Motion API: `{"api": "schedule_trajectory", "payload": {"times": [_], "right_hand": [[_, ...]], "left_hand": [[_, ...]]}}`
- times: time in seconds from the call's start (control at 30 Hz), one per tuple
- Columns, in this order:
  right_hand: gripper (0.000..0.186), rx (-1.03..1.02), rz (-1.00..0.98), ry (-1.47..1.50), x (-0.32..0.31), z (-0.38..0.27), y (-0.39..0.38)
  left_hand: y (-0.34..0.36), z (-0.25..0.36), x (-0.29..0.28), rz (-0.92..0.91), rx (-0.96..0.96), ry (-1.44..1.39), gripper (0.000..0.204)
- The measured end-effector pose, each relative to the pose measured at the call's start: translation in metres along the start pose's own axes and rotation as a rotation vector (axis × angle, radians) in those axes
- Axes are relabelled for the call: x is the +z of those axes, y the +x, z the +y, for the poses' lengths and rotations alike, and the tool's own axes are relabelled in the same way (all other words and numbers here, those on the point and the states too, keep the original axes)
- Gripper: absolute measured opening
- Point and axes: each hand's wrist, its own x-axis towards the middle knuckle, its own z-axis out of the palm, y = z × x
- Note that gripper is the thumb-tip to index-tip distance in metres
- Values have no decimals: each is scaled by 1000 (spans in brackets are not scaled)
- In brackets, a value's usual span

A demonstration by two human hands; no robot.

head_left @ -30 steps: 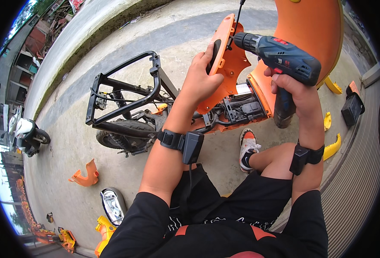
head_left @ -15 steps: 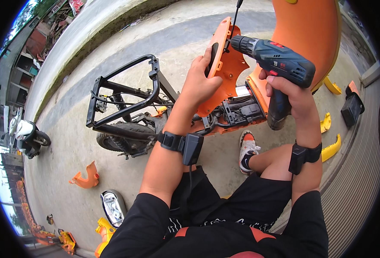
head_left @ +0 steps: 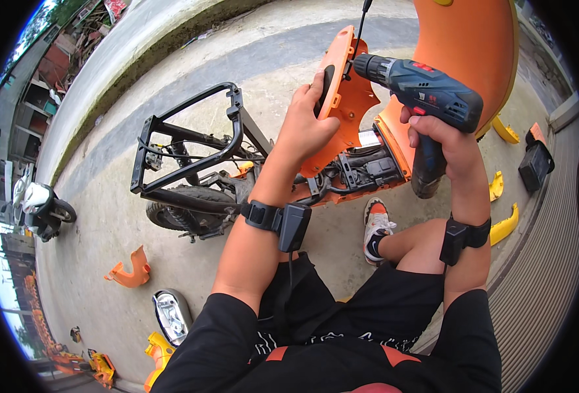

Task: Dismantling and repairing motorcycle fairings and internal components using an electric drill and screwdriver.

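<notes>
My left hand (head_left: 308, 128) is closed around the outer edge of an upright orange plastic panel (head_left: 356, 108), its thumb along the near side. In my right hand (head_left: 450, 144) is a dark blue cordless drill (head_left: 433, 92), gripped by its handle and pointing left. The drill's chuck sits at the panel's inner side, beside a small black part; whether the bit touches a screw is hidden. Below the panel lies the stripped scooter's floor section (head_left: 361, 167). A large orange front cover (head_left: 466, 52) rises just beyond the drill.
The scooter's black tube frame (head_left: 237, 121) and rear wheel (head_left: 191, 203) extend to the left. On the concrete lie a curved orange piece (head_left: 132, 268), a headlight unit (head_left: 171, 316) and yellow covers (head_left: 504, 224). A black box (head_left: 536, 167) stands at right; a parked scooter (head_left: 40, 206) is far left.
The drill and my right hand have shifted very slightly to the right. My left hand and the orange panel stay practically where they were.
</notes>
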Motion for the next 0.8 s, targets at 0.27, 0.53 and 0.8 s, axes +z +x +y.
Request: {"api": "schedule_trajectory", "payload": {"times": [0.27,0.53,0.8], "right_hand": [[15,4,-8,16,-1,0,0],[14,7,2,-2,2,-3,-1],[13,17,-8,22,-2,1,0]], "left_hand": [[-1,2,-1,11,34,21,85],[0,-1,-1,10,56,9,86],[-2,-1,-1,6,42,0,86]]}}
